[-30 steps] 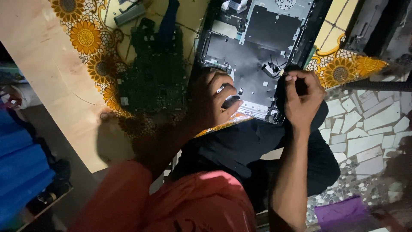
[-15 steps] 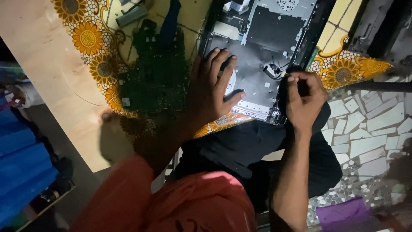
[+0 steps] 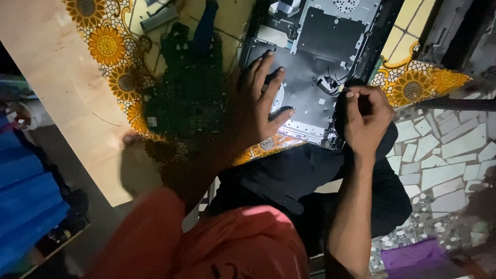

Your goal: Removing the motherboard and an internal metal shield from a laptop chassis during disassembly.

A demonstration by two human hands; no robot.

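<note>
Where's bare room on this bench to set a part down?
Bare pale wooden board, left of the sunflower-patterned cloth. Crowded: the green circuit board, the opened grey laptop chassis under the left hand and right hand.

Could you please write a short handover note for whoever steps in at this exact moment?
Left hand: spread flat on the opened laptop chassis, fingers apart, pressing it down.
Right hand: fingers pinched together at the chassis's right edge; whatever they hold is too small to tell.
The dark green circuit board lies out of the chassis on the sunflower-patterned cloth.
Chassis open, board out; its loose cables lie exposed.
</note>
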